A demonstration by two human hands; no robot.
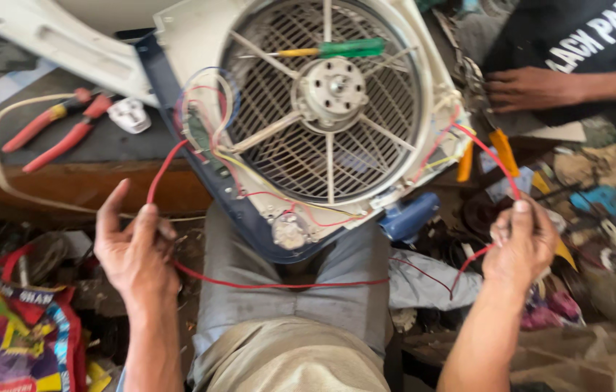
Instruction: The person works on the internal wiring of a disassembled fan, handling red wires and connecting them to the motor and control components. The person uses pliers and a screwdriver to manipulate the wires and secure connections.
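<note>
Here, the big fan housing (pixel 308 109) leans against the person's knees, grille side up, so the white motor hub (pixel 332 85) and the loose wiring along its rim face whoever works on it. A green-handled screwdriver (pixel 322 51) lies across the grille, parked within reach. On the dark bench to the left rest red-handled pliers (pixel 57 131) beside a white plug (pixel 129 114). A co-worker's hand (pixel 533 87) rests on clutter at the upper right, apart from this work.

A red wire (pixel 279 284) runs from the housing's edges down across the lap, drawn out between both hands. The left hand (pixel 134 250) is loosely curled, pinching the wire between thumb and fingers with the forefinger raised. The right hand (pixel 522 243) is closed snugly round the wire's other stretch, keeping it taut and off the mess below.
</note>
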